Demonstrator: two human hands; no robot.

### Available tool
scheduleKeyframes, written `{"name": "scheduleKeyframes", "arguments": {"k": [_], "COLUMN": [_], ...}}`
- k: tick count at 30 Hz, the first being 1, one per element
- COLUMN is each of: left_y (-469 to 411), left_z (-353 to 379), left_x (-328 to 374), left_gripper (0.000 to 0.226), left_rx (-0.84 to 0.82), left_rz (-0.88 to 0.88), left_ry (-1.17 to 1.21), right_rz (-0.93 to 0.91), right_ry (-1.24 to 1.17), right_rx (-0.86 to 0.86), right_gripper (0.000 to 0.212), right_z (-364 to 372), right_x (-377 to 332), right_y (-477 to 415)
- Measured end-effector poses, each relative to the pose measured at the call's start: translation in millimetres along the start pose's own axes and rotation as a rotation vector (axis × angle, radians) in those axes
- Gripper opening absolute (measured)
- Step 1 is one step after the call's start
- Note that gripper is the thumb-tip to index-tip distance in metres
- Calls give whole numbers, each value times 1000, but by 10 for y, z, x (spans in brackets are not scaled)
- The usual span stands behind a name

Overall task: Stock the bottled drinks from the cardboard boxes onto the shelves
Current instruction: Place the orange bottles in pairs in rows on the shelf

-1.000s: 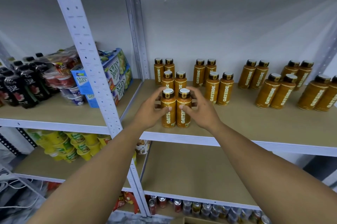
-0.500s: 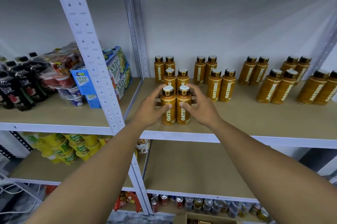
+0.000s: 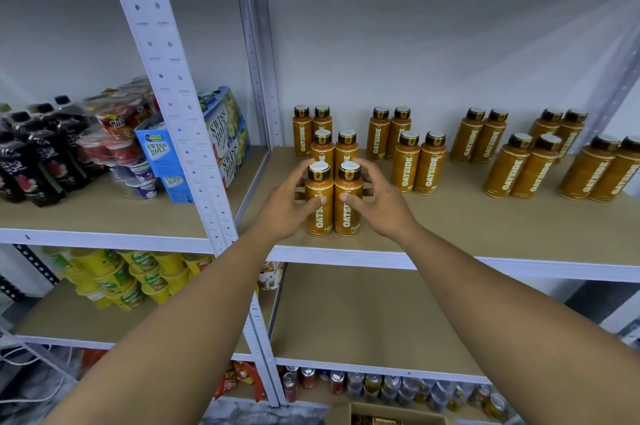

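The left grip (image 3: pixel 284 213) is still curling round the left front bottle (image 3: pixel 320 225) and the right grip (image 3: pixel 381 206) round the right front bottle (image 3: pixel 348 222) — both standing upright, touching, unmoved near the front of the shelf (image 3: pixel 485 234) — so placement is looking complete, release pending.

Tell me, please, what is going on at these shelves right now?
A person is stocking orange bottles. The left hand grips the left front bottle and the right hand grips the right front bottle; both stand upright, side by side, near the front edge of the shelf, ahead of two more pairs. Other pairs stand to the right. A cardboard box shows at the bottom.
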State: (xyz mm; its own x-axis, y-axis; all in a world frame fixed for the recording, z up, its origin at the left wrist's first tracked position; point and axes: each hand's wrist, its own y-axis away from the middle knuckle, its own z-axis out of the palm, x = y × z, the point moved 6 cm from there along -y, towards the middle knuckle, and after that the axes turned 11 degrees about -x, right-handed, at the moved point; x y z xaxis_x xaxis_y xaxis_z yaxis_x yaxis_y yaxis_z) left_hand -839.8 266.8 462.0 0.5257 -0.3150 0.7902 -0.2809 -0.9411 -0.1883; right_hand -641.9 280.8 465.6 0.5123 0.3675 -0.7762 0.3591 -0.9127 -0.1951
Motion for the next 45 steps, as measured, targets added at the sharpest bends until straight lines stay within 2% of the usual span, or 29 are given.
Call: {"name": "scheduleKeyframes", "arguments": {"k": [6, 19, 25, 28, 30, 34, 36, 38, 42, 45], "left_y": [9, -20, 78, 253, 398, 689, 793, 856, 950, 1017], "left_z": [11, 2, 101, 254, 373, 645, 832, 1070, 1501, 1835], "left_x": [-8, -13, -140, -285, -345, -329, -311, -288, -301, -323], "left_gripper": [77, 76, 107, 119, 120, 93, 70, 54, 45, 47], "left_rx": [13, 20, 2, 41, 88, 243, 317, 316, 270, 194], "left_rz": [6, -21, -123, -206, -240, -209, -154, -78, -33, -69], "left_ry": [44, 34, 150, 214, 189, 24, -61, -136, -271, -263], "right_rz": [4, 36, 24, 93, 158, 199, 104, -38, -195, -286], "right_ry": [-51, -79, -149, -206, -174, 116, 252, 390, 437, 405], "right_rx": [-17, -18, -85, -102, -105, -82, -10, 64, 99, 151], "right_gripper": [83, 83, 98, 106, 105, 86, 66, 53, 40, 28], "right_z": [12, 33, 78, 148, 193, 305, 366, 424, 446, 420], "right_x": [14, 49, 91, 255, 396, 625, 688, 755, 946, 1090], "right_y": [12, -24, 23, 148, 267, 551, 707, 862, 1166, 1414]}}
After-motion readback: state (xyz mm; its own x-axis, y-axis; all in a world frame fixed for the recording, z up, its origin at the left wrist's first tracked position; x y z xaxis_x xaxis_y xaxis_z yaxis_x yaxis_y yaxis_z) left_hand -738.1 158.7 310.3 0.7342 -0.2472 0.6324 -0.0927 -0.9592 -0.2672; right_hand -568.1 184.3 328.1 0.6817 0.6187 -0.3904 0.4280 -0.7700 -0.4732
